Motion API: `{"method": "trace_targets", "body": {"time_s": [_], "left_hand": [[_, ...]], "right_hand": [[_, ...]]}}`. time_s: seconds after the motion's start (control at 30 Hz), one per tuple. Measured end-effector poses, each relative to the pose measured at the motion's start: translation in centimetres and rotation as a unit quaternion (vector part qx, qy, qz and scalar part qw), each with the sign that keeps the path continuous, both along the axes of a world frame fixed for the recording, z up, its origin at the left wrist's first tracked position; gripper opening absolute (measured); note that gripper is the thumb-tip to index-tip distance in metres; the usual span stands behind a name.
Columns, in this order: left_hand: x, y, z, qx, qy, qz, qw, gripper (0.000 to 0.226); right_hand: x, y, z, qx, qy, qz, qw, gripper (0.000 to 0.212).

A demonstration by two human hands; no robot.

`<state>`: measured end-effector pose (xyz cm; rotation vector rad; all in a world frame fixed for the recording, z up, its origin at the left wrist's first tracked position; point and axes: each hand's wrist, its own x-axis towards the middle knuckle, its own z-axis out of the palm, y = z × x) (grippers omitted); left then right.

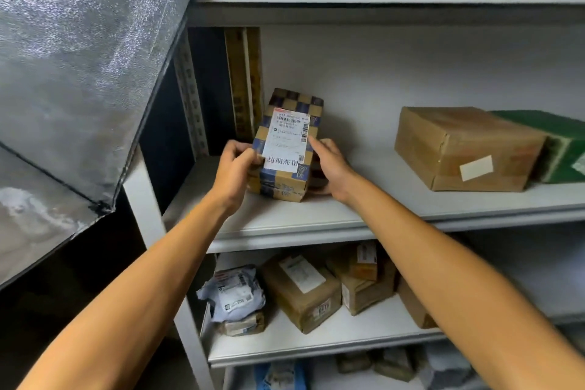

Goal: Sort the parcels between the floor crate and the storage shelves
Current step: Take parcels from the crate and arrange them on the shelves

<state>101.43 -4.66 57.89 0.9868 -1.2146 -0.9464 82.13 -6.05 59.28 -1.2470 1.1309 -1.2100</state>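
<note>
Right now my left hand pinches the left edge of a checkered parcel, fingers curled round it, while my right hand holds its right side, thumb up along the edge and fingers hidden behind. That parcel stands tilted on the middle shelf, its white label facing me, atop a second, similar parcel. Farther right on this shelf sit two more: a brown carton and a green box touching it. On the lower shelf I count one grey mailer bag and about four brown cartons. Both forearms reach forward and up, wrists nearly straight.
</note>
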Motion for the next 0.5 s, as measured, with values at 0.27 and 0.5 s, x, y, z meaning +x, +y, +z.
{"method": "trace_targets", "body": {"time_s": [0.27, 0.5], "left_hand": [[-4.3, 1.0, 0.2, -0.023, 0.012, -0.122, 0.992, 0.051], [-8.9, 2.2, 0.6, -0.003, 0.038, -0.232, 0.972, 0.086]], "right_hand": [[-5.3, 3.3, -1.0, -0.076, -0.013, -0.044, 0.996, 0.025], [-10.4, 6.8, -2.0, -0.113, -0.005, -0.113, 0.987, 0.026]]}}
